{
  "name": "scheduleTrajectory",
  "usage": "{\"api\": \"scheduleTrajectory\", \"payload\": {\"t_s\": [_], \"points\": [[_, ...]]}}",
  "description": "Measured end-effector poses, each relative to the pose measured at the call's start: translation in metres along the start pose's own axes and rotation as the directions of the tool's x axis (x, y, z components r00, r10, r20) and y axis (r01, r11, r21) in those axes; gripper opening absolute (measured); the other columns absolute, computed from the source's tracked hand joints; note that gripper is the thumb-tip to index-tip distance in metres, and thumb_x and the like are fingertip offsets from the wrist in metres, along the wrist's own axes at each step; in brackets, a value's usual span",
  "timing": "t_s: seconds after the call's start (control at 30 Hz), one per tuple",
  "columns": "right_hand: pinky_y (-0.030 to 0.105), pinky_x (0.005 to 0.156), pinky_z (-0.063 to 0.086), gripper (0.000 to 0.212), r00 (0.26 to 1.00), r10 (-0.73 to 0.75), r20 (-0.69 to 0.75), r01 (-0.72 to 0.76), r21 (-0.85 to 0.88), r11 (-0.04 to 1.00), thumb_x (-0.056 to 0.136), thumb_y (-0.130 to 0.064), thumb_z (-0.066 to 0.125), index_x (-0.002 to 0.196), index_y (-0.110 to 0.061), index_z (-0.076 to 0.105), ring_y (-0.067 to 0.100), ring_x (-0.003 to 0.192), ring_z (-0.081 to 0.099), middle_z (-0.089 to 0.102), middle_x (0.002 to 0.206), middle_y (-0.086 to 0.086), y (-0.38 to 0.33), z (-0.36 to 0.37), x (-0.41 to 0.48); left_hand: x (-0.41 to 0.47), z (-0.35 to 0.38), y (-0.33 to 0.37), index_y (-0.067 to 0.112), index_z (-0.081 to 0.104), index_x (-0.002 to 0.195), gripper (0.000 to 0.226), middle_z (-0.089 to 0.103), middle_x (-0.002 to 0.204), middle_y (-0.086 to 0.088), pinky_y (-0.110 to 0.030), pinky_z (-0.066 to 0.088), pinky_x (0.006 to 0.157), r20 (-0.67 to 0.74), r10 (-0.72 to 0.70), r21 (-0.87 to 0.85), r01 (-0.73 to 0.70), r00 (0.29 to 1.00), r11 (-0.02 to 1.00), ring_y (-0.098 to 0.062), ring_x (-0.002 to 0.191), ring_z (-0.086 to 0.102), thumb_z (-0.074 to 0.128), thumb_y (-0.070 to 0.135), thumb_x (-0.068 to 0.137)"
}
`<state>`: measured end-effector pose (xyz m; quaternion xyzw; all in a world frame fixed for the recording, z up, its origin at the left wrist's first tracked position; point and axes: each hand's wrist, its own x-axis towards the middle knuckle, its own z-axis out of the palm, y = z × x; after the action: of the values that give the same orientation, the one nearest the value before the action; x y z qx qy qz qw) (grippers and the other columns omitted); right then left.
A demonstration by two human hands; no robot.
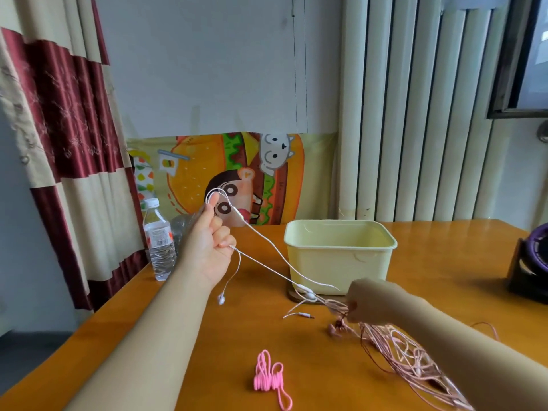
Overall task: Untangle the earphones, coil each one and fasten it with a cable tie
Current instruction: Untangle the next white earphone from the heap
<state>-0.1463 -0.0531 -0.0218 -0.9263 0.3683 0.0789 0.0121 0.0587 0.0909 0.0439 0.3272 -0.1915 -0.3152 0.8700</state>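
A bright pink looped bundle (271,373) is seen lying nearest on the wooden table (430,262). To its right, a tangle of pale pink earphones (400,348) is pinched at its far end by the right hand (364,301). Farther left, a white earphone cable (305,292) is gripped in the curled fingers of the raised left hand (210,235). Beyond, a yellow tub (341,256) is set.

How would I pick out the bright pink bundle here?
Find the pale yellow tub on the wooden table, then come toward the near edge, between the two forearms. The pink coil lies alone, untouched. It is vivid and neatly wound, unlike the pale rose tangle in the right hand or the white earphone in the left hand.
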Motion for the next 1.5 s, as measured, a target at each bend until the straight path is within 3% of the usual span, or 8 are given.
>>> {"api": "scheduleTrajectory", "payload": {"t_s": [0.07,0.2,0.37,0.6,0.83,1.03,1.17,1.5], "points": [[0.021,0.056,0.042,0.014,0.998,0.065,0.000,-0.064,-0.120,0.991,0.086,-0.028,0.065,0.092,-0.016,0.062,0.018,0.075,0.053,0.058,0.079,-0.005,0.004,-0.008,0.002,0.000,-0.004,-0.007,0.025,0.064,0.108,0.020,0.025,0.047,0.009,-0.016,0.020,0.040,-0.016,-0.012,0.002,0.012,1.000,1.000,-0.005,0.037,0.021,0.047,0.030,0.098],[0.026,0.078,0.046,0.044,0.978,0.201,0.055,-0.179,-0.269,0.946,0.083,-0.030,0.072,0.120,-0.013,0.055,0.020,0.102,0.060,0.062,0.115,0.000,0.011,-0.012,0.006,-0.008,-0.017,-0.037,0.022,0.065,0.107,0.018,0.027,0.048,0.010,-0.016,0.022,0.043,-0.078,-0.087,0.030,0.089,0.993,0.996,-0.004,0.039,0.023,0.051,0.028,0.096],[0.029,0.087,0.051,0.056,0.969,0.166,0.181,-0.152,-0.090,0.984,0.074,-0.045,0.075,0.117,-0.012,0.060,0.021,0.102,0.062,0.065,0.112,0.000,0.018,0.009,0.002,-0.021,-0.035,-0.075,0.020,0.064,0.108,0.021,0.026,0.048,0.009,-0.017,0.021,0.044,-0.151,-0.236,0.058,0.247,0.960,0.967,-0.004,0.037,0.022,0.046,0.026,0.099],[0.010,0.053,0.037,0.022,0.999,-0.040,-0.026,0.048,0.498,0.866,0.094,-0.031,0.055,0.089,-0.018,0.072,0.001,0.055,0.047,0.059,0.068,-0.009,0.005,0.006,0.003,-0.029,-0.035,-0.086,0.021,0.064,0.108,0.022,0.027,0.049,0.008,-0.019,0.021,0.047,-0.168,-0.289,0.060,0.302,0.943,0.951,-0.005,0.039,0.022,0.045,0.027,0.100],[0.018,0.073,0.046,0.027,0.984,-0.160,0.073,0.141,0.216,0.966,0.086,-0.033,0.065,0.109,-0.020,0.069,0.012,0.092,0.060,0.068,0.108,-0.001,-0.021,0.042,0.007,-0.032,-0.033,-0.083,0.019,0.065,0.108,0.022,0.027,0.048,0.007,-0.022,0.021,0.050,-0.180,-0.295,0.015,0.303,0.938,0.953,-0.006,0.039,0.022,0.046,0.027,0.099],[0.020,0.052,0.035,0.023,0.990,-0.101,-0.096,0.118,0.198,0.973,0.095,-0.031,0.048,0.091,-0.016,0.066,0.015,0.071,0.051,0.061,0.087,0.001,-0.020,0.035,0.006,-0.034,-0.038,-0.080,0.019,0.064,0.110,0.021,0.026,0.049,0.007,-0.022,0.021,0.050,-0.196,-0.303,-0.008,0.308,0.933,0.951,-0.006,0.038,0.022,0.049,0.026,0.098],[0.025,0.058,0.042,0.017,0.969,-0.032,-0.246,0.088,0.217,0.972,0.097,-0.026,0.037,0.093,-0.018,0.052,0.019,0.077,0.056,0.060,0.089,0.001,-0.005,0.018,0.004,-0.031,-0.043,-0.075,0.020,0.064,0.113,0.023,0.027,0.049,0.007,-0.022,0.021,0.052,-0.198,-0.295,-0.034,0.294,0.935,0.955,-0.007,0.038,0.023,0.048,0.026,0.098],[0.011,0.051,0.039,0.020,0.933,-0.178,-0.313,0.301,0.409,0.861,0.093,-0.033,0.056,0.098,-0.016,0.065,0.000,0.057,0.049,0.056,0.069,-0.014,-0.007,-0.035,-0.009,-0.008,-0.034,-0.044,0.023,0.064,0.107,0.019,0.026,0.048,0.009,-0.016,0.022,0.040,-0.113,-0.144,-0.012,0.144,0.983,0.990,-0.006,0.037,0.022,0.049,0.030,0.097]]}}
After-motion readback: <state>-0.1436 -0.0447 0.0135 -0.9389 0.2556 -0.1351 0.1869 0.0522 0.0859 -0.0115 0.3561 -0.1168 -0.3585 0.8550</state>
